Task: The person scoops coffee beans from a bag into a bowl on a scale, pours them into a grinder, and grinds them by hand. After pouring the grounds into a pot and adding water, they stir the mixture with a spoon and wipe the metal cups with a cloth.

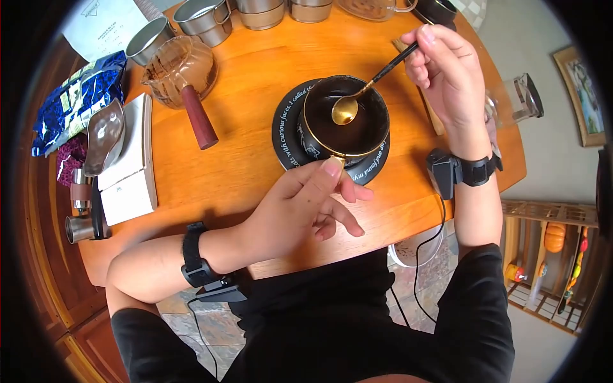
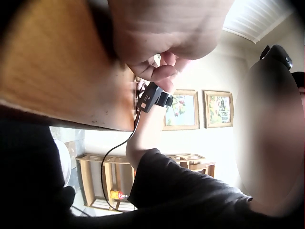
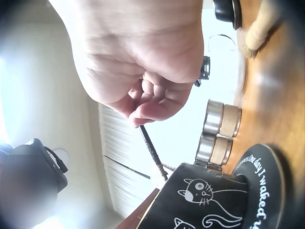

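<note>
A black cup (image 1: pixel 311 131) with a gold rim and white cat drawings stands on a black saucer (image 1: pixel 287 145) with white lettering. Dark liquid fills part of it. My left hand (image 1: pixel 300 201) pinches the cup's gold handle, thumb on top, other fingers loosely spread below. From the right, my right hand (image 1: pixel 450 73) pinches the black handle of a gold spoon (image 1: pixel 345 110), whose bowl hangs over the cup's opening. In the right wrist view the spoon's dark handle (image 3: pixel 153 151) runs from the fingertips down toward the cup (image 3: pixel 200 195). The left wrist view hides the cup behind the left hand.
Left of the cup stands a glass coffee pot (image 1: pixel 182 67) with a wooden handle. A blue foil bag (image 1: pixel 80 102) and a white box (image 1: pixel 131 172) lie at the far left. Metal cups (image 1: pixel 201 22) line the back. A brush (image 3: pixel 261 28) lies at the right.
</note>
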The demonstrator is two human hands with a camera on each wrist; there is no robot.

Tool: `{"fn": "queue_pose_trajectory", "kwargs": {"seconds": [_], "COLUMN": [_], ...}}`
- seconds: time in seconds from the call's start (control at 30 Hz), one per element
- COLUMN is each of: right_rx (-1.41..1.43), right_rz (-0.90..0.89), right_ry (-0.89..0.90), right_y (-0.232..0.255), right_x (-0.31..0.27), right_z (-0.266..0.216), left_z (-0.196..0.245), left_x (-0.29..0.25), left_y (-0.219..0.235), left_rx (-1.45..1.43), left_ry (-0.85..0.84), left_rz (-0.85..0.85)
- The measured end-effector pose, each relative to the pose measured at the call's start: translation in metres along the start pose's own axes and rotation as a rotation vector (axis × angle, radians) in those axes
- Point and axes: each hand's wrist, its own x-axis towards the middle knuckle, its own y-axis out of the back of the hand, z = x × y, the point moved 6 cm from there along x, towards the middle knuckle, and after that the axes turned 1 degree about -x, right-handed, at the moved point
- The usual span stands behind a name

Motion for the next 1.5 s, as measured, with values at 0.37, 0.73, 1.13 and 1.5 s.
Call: {"fn": "queue_pose_trajectory", "kwargs": {"seconds": [0.37, 0.73, 1.13, 1.5], "right_rx": [-0.124, -0.224, -0.872, -1.251], "right_rz": [0.000, -0.163, -0.134, -0.389], "right_ry": [-0.151, -0.161, -0.310, -0.096], "right_y": [-0.008, -0.011, 0.008, -0.053], "right_x": [0.000, -0.001, -0.051, -0.092], "right_z": [0.013, 0.026, -0.029, 0.007], "left_z": [0.006, 0.001, 0.003, 0.004], "left_x": [0.000, -0.025, -0.022, -0.021], "left_y": [-0.003, 0.009, 0.023, 0.022], "left_rx": [0.021, -0.131, -0.378, -0.443], "left_ry": [0.033, -0.145, -0.155, -0.159], "left_rz": [0.104, 0.085, -0.002, -0.034]}}
